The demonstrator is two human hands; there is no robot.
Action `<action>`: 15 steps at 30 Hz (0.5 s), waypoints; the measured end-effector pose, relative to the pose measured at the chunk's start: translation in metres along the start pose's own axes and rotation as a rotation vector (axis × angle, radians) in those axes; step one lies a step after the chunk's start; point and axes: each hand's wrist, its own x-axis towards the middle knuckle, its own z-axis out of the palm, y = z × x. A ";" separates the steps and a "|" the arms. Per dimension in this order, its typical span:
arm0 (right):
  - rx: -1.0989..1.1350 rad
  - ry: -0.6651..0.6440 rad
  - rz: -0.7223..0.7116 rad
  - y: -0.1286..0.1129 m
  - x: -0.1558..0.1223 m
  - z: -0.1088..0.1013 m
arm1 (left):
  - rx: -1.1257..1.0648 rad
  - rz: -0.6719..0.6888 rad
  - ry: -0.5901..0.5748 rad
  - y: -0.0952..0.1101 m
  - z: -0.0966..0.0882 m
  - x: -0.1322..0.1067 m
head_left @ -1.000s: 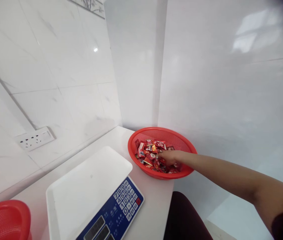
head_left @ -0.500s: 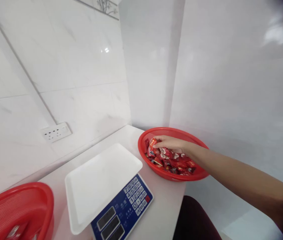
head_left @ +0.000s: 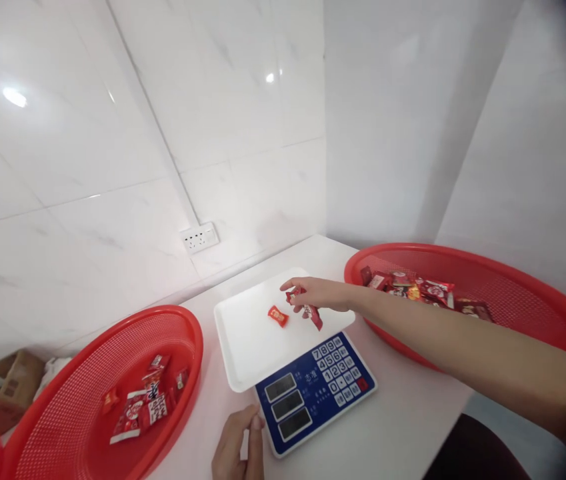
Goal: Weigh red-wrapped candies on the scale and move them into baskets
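Over the white tray [head_left: 243, 353] of the weighing scale, my right hand [head_left: 323, 295] has its fingers around candies in red wrappers [head_left: 311, 315], one hanging below the palm. Beside it on the tray lies a small orange-red wrapped candy [head_left: 278, 316]. My left hand [head_left: 240, 445] is by the lower left corner of the blue scale panel [head_left: 313, 393], fingers curled and thumb close to the index fingertip, with nothing visible in it.
On the right stands a red plastic basket [head_left: 413, 248] with many wrapped candies. Another red basket [head_left: 75, 373] on the left holds several wrapped candies. A cardboard box [head_left: 17, 387] sits at the far left. A socket [head_left: 199, 237] is on the tiled wall.
My right hand has moved left from the right basket to above the scale tray with candies. An orange-red candy now lies on the tray. My left hand has come into view; the view has turned left.
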 end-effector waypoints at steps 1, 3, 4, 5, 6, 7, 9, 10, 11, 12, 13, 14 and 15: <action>0.009 0.010 0.012 -0.001 0.002 0.000 | -0.012 0.011 -0.003 -0.001 0.000 0.000; 0.022 0.031 0.020 -0.003 0.005 0.003 | -0.032 0.016 0.000 -0.003 0.002 -0.001; 0.026 0.042 0.017 -0.004 0.006 0.005 | -0.039 0.016 0.004 -0.004 0.003 -0.002; 0.027 0.050 0.013 -0.006 0.007 0.007 | -0.043 0.015 0.009 -0.004 0.004 -0.003; 0.024 0.057 0.011 -0.007 0.008 0.010 | -0.044 0.015 0.012 -0.004 0.005 -0.003; 0.017 0.065 0.010 -0.008 0.009 0.011 | -0.045 0.015 0.016 -0.004 0.005 -0.003; -0.005 0.088 0.012 -0.010 0.011 0.014 | -0.041 0.015 0.021 -0.004 0.005 -0.004; -0.018 0.105 0.010 -0.010 0.012 0.014 | -0.037 0.014 0.020 -0.004 0.005 -0.003; -0.031 0.126 0.005 -0.009 0.013 0.014 | -0.033 0.014 0.017 -0.004 0.004 -0.003; -0.044 0.149 -0.004 -0.008 0.014 0.013 | -0.027 0.010 0.011 -0.004 0.004 -0.003; -0.058 0.174 -0.015 -0.007 0.015 0.013 | -0.019 0.001 0.004 -0.004 0.004 -0.004; -0.075 0.199 -0.028 -0.006 0.017 0.013 | -0.012 -0.011 -0.002 -0.005 0.004 -0.004; -0.094 0.223 -0.043 -0.005 0.018 0.013 | -0.005 -0.024 -0.005 -0.005 0.004 -0.005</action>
